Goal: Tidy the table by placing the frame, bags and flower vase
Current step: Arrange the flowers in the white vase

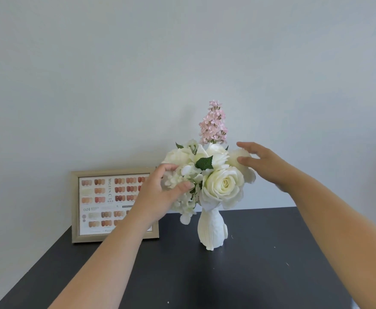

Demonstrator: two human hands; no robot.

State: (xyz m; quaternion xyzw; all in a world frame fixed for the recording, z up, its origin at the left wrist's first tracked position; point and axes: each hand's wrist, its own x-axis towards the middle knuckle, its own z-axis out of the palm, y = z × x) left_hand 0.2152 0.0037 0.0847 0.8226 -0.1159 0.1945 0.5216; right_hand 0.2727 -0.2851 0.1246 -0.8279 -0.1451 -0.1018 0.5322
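Observation:
A white vase [212, 230] stands upright on the dark table [260, 264], holding white roses [223, 186] and a tall pink flower spike [213, 123]. My left hand [160, 195] touches the white blooms on the bouquet's left side, fingers curled around them. On the bouquet's right side my right hand [265, 163] rests against a white rose with its fingers spread. A beige frame [89, 206] with a nail-colour chart leans against the wall at the back left, partly hidden by my left hand and forearm. No bags are in view.
A plain pale wall [182, 63] rises right behind the table's back edge. The table's left edge [37, 259] runs diagonally toward the lower left. Dark tabletop stretches in front of and to the right of the vase.

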